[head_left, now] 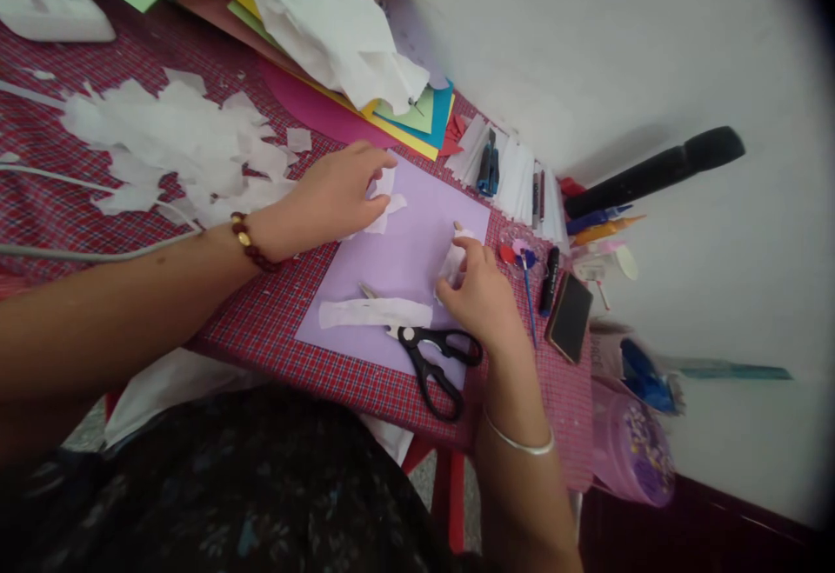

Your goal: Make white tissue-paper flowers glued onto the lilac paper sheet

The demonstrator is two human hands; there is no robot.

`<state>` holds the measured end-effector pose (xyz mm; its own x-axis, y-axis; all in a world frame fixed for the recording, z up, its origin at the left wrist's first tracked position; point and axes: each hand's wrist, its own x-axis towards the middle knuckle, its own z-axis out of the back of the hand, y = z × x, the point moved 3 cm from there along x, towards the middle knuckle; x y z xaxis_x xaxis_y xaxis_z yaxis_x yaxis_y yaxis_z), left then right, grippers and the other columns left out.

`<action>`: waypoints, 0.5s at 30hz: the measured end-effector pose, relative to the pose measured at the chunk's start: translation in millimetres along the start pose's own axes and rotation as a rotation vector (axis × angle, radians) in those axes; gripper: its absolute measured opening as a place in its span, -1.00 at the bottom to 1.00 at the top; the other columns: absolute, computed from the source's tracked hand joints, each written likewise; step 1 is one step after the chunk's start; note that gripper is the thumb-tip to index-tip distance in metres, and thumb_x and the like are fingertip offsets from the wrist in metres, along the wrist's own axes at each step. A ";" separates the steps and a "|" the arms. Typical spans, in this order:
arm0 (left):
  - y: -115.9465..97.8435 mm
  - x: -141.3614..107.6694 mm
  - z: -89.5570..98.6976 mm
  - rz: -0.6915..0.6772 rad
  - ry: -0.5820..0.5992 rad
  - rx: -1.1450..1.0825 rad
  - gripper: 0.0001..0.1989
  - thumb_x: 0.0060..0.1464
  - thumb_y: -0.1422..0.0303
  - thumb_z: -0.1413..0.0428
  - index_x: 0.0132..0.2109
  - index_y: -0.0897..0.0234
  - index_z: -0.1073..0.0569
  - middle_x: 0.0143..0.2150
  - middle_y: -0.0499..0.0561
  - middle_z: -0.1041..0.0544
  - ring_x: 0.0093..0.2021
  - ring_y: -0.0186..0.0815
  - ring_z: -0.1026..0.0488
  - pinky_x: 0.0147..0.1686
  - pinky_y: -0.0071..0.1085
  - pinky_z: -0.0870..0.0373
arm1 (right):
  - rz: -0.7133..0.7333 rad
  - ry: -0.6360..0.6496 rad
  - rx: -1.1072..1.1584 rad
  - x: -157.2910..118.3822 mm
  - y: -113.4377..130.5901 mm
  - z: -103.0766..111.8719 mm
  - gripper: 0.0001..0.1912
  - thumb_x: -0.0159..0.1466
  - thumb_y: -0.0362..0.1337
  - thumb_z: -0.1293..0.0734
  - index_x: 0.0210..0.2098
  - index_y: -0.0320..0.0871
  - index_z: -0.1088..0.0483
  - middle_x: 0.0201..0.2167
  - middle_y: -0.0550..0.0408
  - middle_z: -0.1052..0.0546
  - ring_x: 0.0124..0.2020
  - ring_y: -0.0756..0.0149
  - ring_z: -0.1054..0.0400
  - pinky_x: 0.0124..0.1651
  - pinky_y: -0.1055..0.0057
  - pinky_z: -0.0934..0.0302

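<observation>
A sheet of purple paper (404, 251) lies on the checked tablecloth. Over its upper left part is my left hand (345, 190), its thumb and fingers curved and apart, beside small white paper pieces (390, 212). My right hand (479, 290) has its fingers closed around a piece of white paper (451, 262) at the sheet's right side. Scissors with black handles (424, 351) rest on the lower part, their blades partly under a white paper strip (371, 312). What, if anything, the left fingertips touch is hard to make out.
Many cut white pieces (196, 138) are heaped at the left. Coloured sheets (326, 103) with crumpled white paper (326, 25) lie behind. To the right are a stapler (488, 169), a marker (550, 282), a brush (529, 303), a phone (570, 316) and a pink tub (626, 447).
</observation>
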<state>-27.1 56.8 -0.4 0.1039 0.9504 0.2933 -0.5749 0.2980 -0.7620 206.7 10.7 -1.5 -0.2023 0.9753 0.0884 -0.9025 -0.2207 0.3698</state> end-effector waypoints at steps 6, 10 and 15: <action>-27.7 -14.2 -8.5 -0.022 0.117 -0.254 -0.92 0.07 0.40 -0.14 -0.33 0.30 -0.53 -0.36 0.00 -0.53 -0.36 -0.34 -0.40 -0.31 -0.45 -0.25 | -0.036 -0.014 0.199 7.2 -14.1 -3.4 -0.56 0.06 -0.46 -0.20 -0.07 -0.08 -0.37 -0.43 0.13 -0.41 -0.45 0.28 -0.29 -0.30 0.31 -0.19; -31.2 -20.4 -23.1 0.097 0.352 -0.459 -0.83 0.10 0.37 -0.13 -0.43 0.31 -0.50 -0.54 -0.05 -0.46 -0.49 -0.39 -0.38 -0.44 -0.49 -0.23 | -0.046 -0.161 0.535 5.5 -7.3 -1.5 -0.66 0.13 -0.41 -0.22 -0.10 -0.01 -0.32 -0.39 0.18 -0.38 -0.42 0.31 -0.31 -0.31 0.32 -0.27; -21.0 -27.6 -39.1 0.326 0.470 -0.704 -0.82 0.10 0.27 -0.15 -0.31 0.33 -0.49 -0.42 0.01 -0.55 -0.47 -0.37 -0.46 -0.42 -0.47 -0.35 | -0.003 -0.206 0.781 -9.6 24.1 3.8 -0.74 0.20 -0.34 -0.26 -0.11 0.01 -0.31 -0.20 0.09 -0.46 -0.28 0.28 -0.41 -0.18 0.25 -0.37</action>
<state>13.9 27.8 -15.1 0.4322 0.8897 -0.1470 -0.0206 -0.1533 -0.9880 188.4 -4.0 10.1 -0.0568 0.9723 0.2269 -0.3615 -0.2319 0.9031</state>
